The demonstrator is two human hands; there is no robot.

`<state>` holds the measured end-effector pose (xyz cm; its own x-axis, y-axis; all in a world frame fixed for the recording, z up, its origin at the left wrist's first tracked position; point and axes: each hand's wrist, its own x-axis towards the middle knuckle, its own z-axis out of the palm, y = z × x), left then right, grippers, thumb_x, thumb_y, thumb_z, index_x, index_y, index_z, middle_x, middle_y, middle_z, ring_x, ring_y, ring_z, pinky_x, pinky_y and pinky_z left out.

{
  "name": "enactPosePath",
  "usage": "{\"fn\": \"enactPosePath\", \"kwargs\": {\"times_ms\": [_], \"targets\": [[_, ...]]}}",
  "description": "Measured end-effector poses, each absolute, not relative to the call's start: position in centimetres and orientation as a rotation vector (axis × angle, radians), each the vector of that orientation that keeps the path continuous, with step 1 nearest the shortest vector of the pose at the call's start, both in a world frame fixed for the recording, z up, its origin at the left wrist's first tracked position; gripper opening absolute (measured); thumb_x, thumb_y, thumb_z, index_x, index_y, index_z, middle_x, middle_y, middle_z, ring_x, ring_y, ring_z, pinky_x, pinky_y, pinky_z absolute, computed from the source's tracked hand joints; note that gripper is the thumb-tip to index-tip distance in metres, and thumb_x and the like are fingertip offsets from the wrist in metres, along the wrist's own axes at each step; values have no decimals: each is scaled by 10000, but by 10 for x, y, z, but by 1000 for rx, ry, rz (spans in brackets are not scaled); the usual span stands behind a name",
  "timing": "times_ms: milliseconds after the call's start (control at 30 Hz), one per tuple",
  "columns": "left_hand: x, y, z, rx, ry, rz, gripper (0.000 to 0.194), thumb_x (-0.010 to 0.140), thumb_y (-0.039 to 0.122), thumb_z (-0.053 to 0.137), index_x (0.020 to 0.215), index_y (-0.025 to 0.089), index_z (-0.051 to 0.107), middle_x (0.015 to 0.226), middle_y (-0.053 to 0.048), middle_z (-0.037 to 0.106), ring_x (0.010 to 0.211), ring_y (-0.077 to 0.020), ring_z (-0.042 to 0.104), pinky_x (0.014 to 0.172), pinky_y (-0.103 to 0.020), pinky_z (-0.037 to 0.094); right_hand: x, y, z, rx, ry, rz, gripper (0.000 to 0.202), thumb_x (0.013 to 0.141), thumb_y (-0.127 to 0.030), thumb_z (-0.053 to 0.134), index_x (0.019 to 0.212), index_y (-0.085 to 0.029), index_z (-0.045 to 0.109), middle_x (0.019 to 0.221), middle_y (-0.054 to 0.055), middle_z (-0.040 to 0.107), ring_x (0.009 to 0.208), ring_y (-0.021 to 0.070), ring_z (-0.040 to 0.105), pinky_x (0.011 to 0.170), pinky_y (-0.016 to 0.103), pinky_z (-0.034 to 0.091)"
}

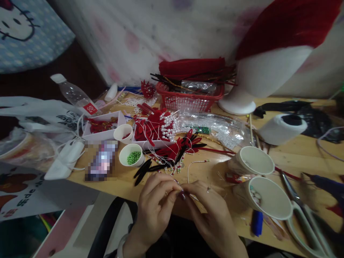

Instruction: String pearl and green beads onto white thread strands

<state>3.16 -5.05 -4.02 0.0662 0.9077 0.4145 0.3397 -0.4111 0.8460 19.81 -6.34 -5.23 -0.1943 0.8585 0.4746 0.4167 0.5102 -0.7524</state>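
Observation:
My left hand [158, 208] and my right hand [209, 211] meet at the table's front edge, fingertips pinched together. What they hold between them is too small and blurred to name; a bit of thin pale strand shows by the right fingers. Just beyond them lies a white cord [188, 172] with small beads on it. Red and black fuzzy stems [185, 145] with white threads are heaped behind. A paper cup of green beads [133, 157] stands to the left, near a white box holding red pieces and pearl strands [169, 125].
Two large paper cups [256, 160] [279, 200] stand at the right, beside scissors [306, 218] and a blue cap-like object [257, 223]. A red basket [188, 100], thread cone [279, 129] and white stand [238, 104] are behind. At left are a phone [103, 159], power strip [66, 159] and bottle [76, 95].

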Motion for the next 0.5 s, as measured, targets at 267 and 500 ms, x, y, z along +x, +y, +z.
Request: {"fn": "enactPosePath", "kwargs": {"times_ms": [267,500], "targets": [[29,-52,-33,1516,1194,1335,103,899,223,705,803,227,741,876,-71,725,774,-200,657,723,-282,533,192,-59,-49,-1055,-1823,452,182,934,-51,564,1002,-212,614,812,22,706,735,173,643,688,310,505],[10,-41,-3,707,672,1369,262,811,319,841,760,222,603,552,59,605,489,-93,575,534,-170,544,211,-50,-55,-1287,-1801,305,129,942,-88,574,968,-205,622,879,36,723,812,200,649,741,331,512]]}}
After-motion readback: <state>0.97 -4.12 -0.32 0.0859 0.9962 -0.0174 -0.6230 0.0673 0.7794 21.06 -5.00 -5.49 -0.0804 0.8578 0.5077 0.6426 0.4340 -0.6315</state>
